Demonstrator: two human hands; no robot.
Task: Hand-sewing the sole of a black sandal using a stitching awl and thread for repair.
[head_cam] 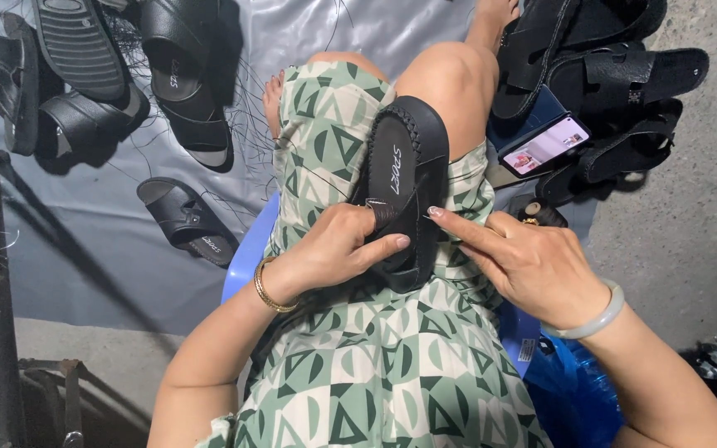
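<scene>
left hand (338, 245) pinches the sandal (404, 182) strap (light, bendy, best held there), right hand (533, 265) open, forefinger touching its edge.

A rectangular phone with a lit, pale pink-and-white screen (545, 144) lies tilted on a dark blue case among black sandals, right of the knee. A small white rectangular label (526, 350) sticks to the blue plastic stool's (242, 265) right edge.
</scene>
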